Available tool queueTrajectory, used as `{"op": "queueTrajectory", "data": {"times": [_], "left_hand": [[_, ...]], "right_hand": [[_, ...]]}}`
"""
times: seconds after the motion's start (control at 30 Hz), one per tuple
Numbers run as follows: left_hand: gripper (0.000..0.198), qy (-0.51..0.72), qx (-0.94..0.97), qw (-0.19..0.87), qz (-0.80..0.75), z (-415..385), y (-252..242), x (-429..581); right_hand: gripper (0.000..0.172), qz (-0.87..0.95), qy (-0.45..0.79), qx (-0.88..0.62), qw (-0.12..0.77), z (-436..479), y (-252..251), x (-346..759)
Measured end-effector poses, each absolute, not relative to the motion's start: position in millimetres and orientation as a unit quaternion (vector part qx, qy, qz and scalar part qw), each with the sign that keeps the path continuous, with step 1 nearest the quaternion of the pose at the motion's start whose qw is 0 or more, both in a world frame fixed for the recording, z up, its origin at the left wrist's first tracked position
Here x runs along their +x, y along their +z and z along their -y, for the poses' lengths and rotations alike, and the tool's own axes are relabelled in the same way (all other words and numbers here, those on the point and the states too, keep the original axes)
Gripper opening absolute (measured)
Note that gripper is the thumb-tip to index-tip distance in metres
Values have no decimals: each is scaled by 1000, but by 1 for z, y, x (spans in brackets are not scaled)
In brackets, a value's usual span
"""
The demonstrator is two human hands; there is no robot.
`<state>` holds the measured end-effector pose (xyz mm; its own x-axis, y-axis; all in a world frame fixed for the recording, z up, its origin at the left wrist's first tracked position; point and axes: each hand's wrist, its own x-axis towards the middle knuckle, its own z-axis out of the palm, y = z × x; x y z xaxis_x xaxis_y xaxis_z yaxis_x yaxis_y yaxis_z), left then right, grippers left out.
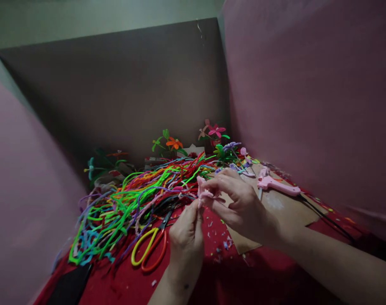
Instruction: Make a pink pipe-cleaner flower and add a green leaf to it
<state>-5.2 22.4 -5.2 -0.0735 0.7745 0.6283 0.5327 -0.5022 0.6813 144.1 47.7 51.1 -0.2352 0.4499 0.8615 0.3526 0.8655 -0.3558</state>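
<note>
A small pink pipe-cleaner flower (203,191) is held up between my two hands, over the middle of the red cloth. My left hand (187,231) is closed, pinching it from below with thumb and forefinger. From the right, my right hand (235,201) grips its petals with bent fingers. Part of the flower is hidden behind the fingertips. Scissors (154,250) with one yellow and one red-orange handle lie just left of my left hand. A pink hot glue gun (277,186) rests on a cardboard sheet (294,212) beyond my right hand.
A big heap of colourful pipe cleaners (138,203) spreads across the left and back. Finished flowers, among them an orange one (174,144) and a magenta one (216,130), stand behind it. Fluffy scraps dot the red cloth (218,271). The glue gun's black cord (326,218) runs right.
</note>
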Motion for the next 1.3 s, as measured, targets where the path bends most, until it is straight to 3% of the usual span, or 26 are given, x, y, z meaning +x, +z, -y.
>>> {"op": "queueTrajectory", "data": {"times": [0.1, 0.17, 0.3, 0.43, 0.77, 0.97, 1.03, 1.17, 1.23, 1.3], "left_hand": [[28, 538, 649, 184, -505, -21, -3, -6], [28, 535, 645, 195, -511, -22, -3, -5], [26, 543, 649, 153, -510, -22, -2, -3], [23, 516, 646, 158, -540, -18, 0, -1], [19, 506, 615, 273, -539, -15, 6, 7], [25, 522, 574, 320, -543, -11, 9, 11], [24, 538, 552, 350, -532, -11, 9, 11], [23, 578, 489, 446, -478, -12, 8, 9], [21, 596, 456, 484, -450, -13, 9, 8], [19, 616, 436, 505, -419, -13, 9, 7]], "right_hand": [[30, 784, 66, -248, 565, -47, 50, 149], [34, 781, 63, -242, 572, -47, 50, 151], [29, 792, 43, -212, 571, -50, 50, 148], [6, 801, 25, -212, 559, -55, 45, 141], [15, 799, 41, -224, 557, -59, 44, 142], [12, 792, 18, -198, 577, -58, 43, 140], [12, 797, 37, -186, 574, -56, 43, 142], [52, 745, 97, -246, 612, -50, 39, 151], [51, 696, 168, -298, 631, -47, 34, 152], [38, 688, 272, -305, 599, -45, 28, 151]]}}
